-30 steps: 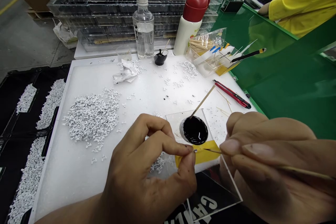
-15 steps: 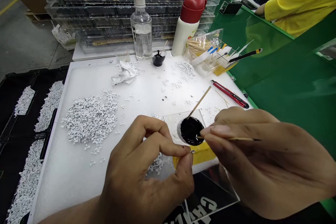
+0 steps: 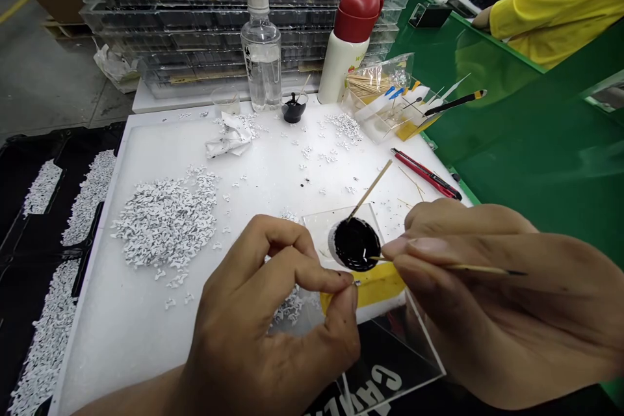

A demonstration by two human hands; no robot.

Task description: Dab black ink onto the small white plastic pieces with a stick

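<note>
My left hand (image 3: 283, 312) is closed, thumb and forefinger pinching a tiny white part with dark marks (image 3: 357, 283). Between the thumb and fingers of my right hand (image 3: 497, 292) is a thin wooden toothpick (image 3: 468, 267), its tip at the rim of a small cup of black paint (image 3: 357, 244). Another wooden stick (image 3: 371, 188) leans in that cup. Under the cup lies a clear plate (image 3: 316, 221), with yellow tape (image 3: 377, 286) close to my left fingertips. A heap of small white parts (image 3: 291, 309) is partly hidden behind my left hand.
A large pile of white parts (image 3: 166, 221) covers the table's left side. Further back stand a clear bottle (image 3: 263, 68), a red-capped flask (image 3: 344, 52) and a second black cup (image 3: 293, 110). A red cutter (image 3: 426, 175) lies right. A person in a yellow sleeve (image 3: 550, 10) works beyond.
My right hand has moved slightly right, drawing the toothpick's tip from inside the paint cup to its rim. My left hand stays almost still with its pinched part.
</note>
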